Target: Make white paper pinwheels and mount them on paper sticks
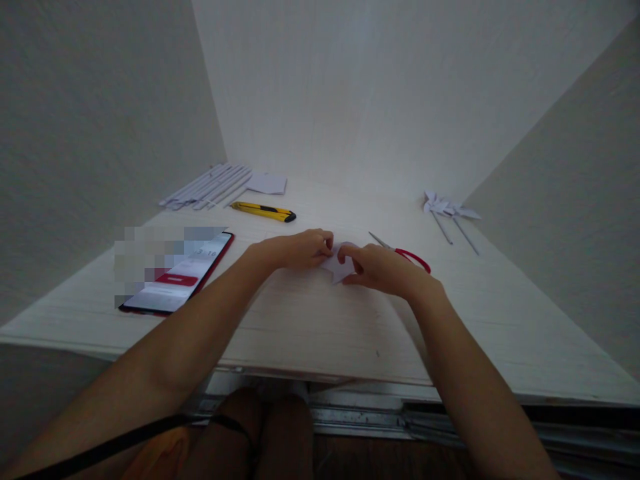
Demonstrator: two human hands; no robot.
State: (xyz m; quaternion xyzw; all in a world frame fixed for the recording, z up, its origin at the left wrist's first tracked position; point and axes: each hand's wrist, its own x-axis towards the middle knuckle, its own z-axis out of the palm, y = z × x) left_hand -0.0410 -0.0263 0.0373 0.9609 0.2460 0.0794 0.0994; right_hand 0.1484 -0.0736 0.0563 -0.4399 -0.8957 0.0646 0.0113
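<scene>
Head view: small white paper piece (339, 267) sits on the white tabletop (310, 320), pinched from both sides. Left hand (295, 249) comes in from the paper's left, fingertips curled onto its upper-left edge; right hand (381, 268) comes from the right, thumb & fingers closed on the right edge. Both hands grasp the paper, neither open. Paper lies directly between the two hands, touching both, w/ a lower corner pointing back toward the person. No clear long axis; it reads as a folded, roughly pointed shape, details too small to tell. Neither hand is clearly nearer, both are on it.

Relative to the paper: red-handled scissors (406, 253) just beyond the right hand, partly hidden by it, blades pointing up-left. Yellow utility knife (263, 211) farther back & left, lying roughly crosswise. Bundle of rolled white paper sticks (205, 187) behind the knife, w/ a flat white sheet (269, 183) beside them. Phone (180, 273) w/ red case well to the left, screen lit. Finished paper pinwheels on sticks (450, 212) far right & back, well apart from the hands.
</scene>
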